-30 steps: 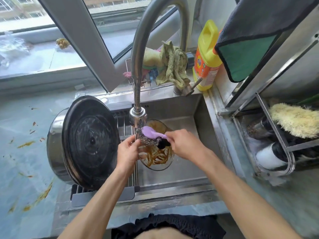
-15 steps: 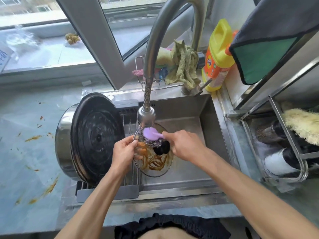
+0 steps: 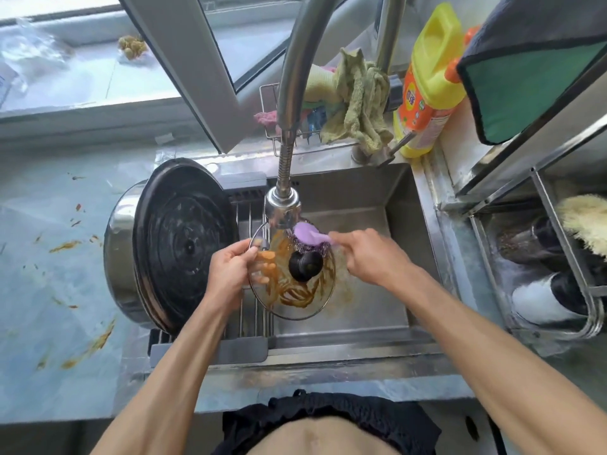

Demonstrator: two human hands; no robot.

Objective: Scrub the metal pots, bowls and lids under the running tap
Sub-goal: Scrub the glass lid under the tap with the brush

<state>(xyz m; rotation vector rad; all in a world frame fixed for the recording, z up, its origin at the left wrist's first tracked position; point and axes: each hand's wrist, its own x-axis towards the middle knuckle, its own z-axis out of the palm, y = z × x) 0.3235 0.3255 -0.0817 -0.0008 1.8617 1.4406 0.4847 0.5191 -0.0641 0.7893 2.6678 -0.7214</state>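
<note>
A glass lid [image 3: 295, 303] with a black knob [image 3: 305, 266] and brown sauce smears is held tilted over the sink [image 3: 368, 310], right under the tap head [image 3: 282, 208]. My left hand [image 3: 230, 274] grips the lid's left rim. My right hand [image 3: 368, 254] holds a purple-handled steel-wool scrubber [image 3: 308, 236] pressed on the lid's upper part, just above the knob. A big metal pot [image 3: 121, 251] lies on its side on the drain rack at the left, its dark ridged lid [image 3: 184, 244] facing me.
A yellow detergent bottle [image 3: 430, 80] and green cloths [image 3: 358, 100] stand behind the sink. A metal rack [image 3: 538, 231] with a yellow brush [image 3: 584, 221] is on the right. Sauce stains dot the left counter [image 3: 49, 290]. A dark towel [image 3: 532, 70] hangs top right.
The lid has turned so its black knob now faces me near the centre. The scrubber has shifted slightly right along the lid's upper part. My head has dropped closer to the sink.
</note>
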